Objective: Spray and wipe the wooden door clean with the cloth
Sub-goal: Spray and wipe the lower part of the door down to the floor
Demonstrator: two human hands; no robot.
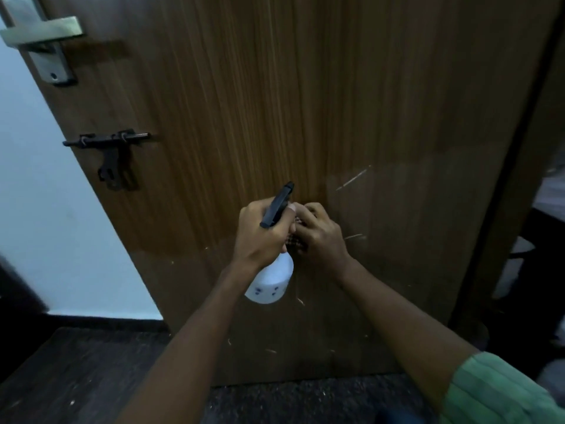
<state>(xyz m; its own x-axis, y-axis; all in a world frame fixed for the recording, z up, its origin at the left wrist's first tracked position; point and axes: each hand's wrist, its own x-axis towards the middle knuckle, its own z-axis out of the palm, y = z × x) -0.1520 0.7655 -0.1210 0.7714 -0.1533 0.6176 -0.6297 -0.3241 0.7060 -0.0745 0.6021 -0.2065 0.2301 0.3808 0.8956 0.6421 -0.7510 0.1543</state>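
Before the wooden door (305,102), left hand (260,237) grips spray bottle (270,281); right hand (321,237) clutches checked cloth (295,241).

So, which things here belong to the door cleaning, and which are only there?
For the job: wooden door, spray bottle in left hand, checked cloth in right hand.
Only there: door handle, black latch.

Cloth (296,242) mostly behind hands.

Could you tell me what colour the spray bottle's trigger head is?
Black, on a white spray bottle; head view.
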